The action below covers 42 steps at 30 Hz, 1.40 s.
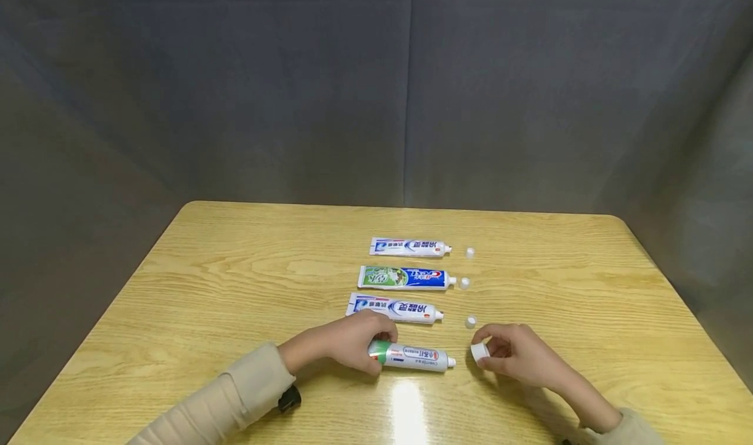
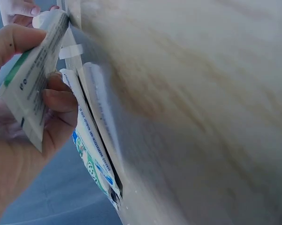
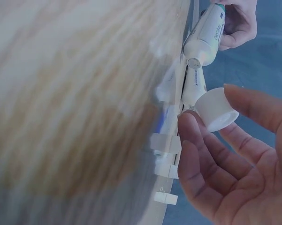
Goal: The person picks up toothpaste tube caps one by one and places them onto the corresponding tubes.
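Observation:
My left hand grips a silver-white toothpaste tube near its green tail end. Its bare nozzle points right, toward the other hand. In the left wrist view the thumb and fingers wrap the flat tail of this tube. My right hand pinches a white cap between thumb and fingertips, a short gap from the nozzle. Seen from the right wrist, the cap is tilted and apart from the tube. Just beyond the left hand lies a white-and-blue toothpaste tube, partly covered by that hand.
Farther back lie a green-and-blue toothpaste tube and another white-and-blue tube, nozzles pointing right. Beside the nozzles stand three white caps: a near one, a middle one and a far one. A grey curtain hangs behind the wooden table.

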### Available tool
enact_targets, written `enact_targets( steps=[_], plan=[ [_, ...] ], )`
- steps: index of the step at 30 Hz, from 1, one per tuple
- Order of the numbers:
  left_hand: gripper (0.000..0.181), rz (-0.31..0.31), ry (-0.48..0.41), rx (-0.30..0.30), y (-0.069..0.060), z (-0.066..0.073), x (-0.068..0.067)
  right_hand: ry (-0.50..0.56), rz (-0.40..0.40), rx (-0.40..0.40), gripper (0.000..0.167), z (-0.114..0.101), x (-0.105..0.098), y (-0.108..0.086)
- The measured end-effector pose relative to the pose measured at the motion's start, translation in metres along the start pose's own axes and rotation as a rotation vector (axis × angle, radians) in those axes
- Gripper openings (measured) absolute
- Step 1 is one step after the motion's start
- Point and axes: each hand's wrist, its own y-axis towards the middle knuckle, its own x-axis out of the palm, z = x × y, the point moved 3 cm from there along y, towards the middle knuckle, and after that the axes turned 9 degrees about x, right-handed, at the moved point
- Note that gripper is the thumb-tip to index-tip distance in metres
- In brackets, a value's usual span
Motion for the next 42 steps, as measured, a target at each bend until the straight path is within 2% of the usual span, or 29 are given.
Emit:
enact_targets(
  steps=[10, 19, 26, 42],
  plan=[
    [0.032, 0.042, 0.012, 0.022, -0.0033, -0.0006, 0.0012, 0.054, -0.008, -0.078, 0.025, -0.002, 0.0018, 0.0006],
    [0.033, 0.099, 0.031, 0.031, -0.0052, 0.0016, -0.0013, 0.07, -0.009, -0.072, 0.027, -0.0024, 0.0019, 0.0009],
    [0.032, 0.141, 0.013, 0.066, -0.0046, 0.0052, -0.0036, 0.1, -0.009, -0.123, 0.026, -0.0047, 0.0031, 0.0014],
    [0.033, 0.189, -0.011, 0.061, -0.0035, 0.0058, -0.0046, 0.14, -0.016, -0.171, 0.024, -0.0061, 0.007, 0.0029]
  ],
)
